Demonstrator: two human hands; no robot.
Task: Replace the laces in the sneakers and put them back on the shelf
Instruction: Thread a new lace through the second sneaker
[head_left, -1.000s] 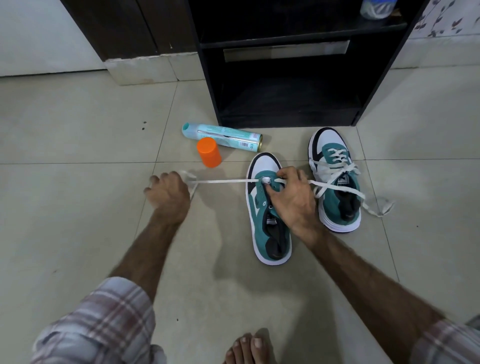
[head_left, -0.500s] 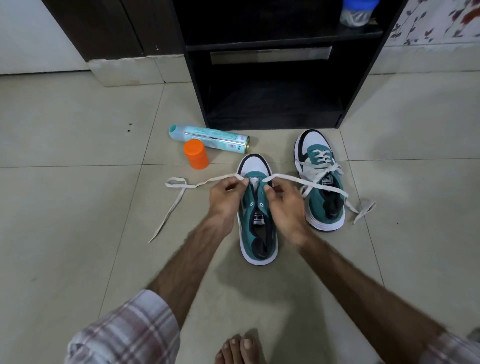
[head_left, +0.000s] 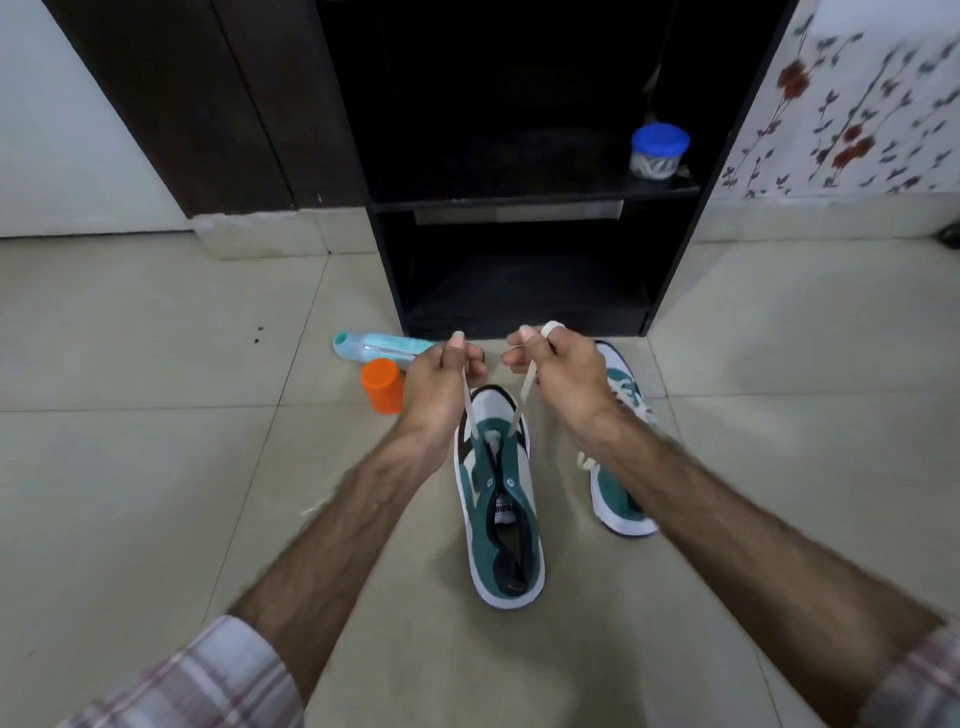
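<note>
Between my two raised hands, at the centre of my view, runs a white lace (head_left: 523, 396) threaded through the front eyelets of the teal-and-white sneaker (head_left: 500, 499) on the floor tiles (head_left: 156, 467). My left hand (head_left: 439, 382) has its fingers curled round the left strand, thumb up, and my right hand (head_left: 563, 376) pinches the right strand, which loops over the forefinger. Both strands rise taut from the toe of the shoe to my fists, which hover close together but apart above its tip. That sneaker lies flat, toe pointing to twelve o'clock, tongue open and the rest of its eyelets bare.

At three o'clock from it, partly behind my right forearm, sits the second sneaker (head_left: 621, 467), its white lace already in. At ten o'clock, an orange cap (head_left: 383, 385) stands just beside a pale blue spray can (head_left: 374, 347) lying on its side. At twelve o'clock stands the dark shelf unit (head_left: 524, 208); on its upper board, toward one o'clock, is a small jar with a blue lid (head_left: 658, 151).
</note>
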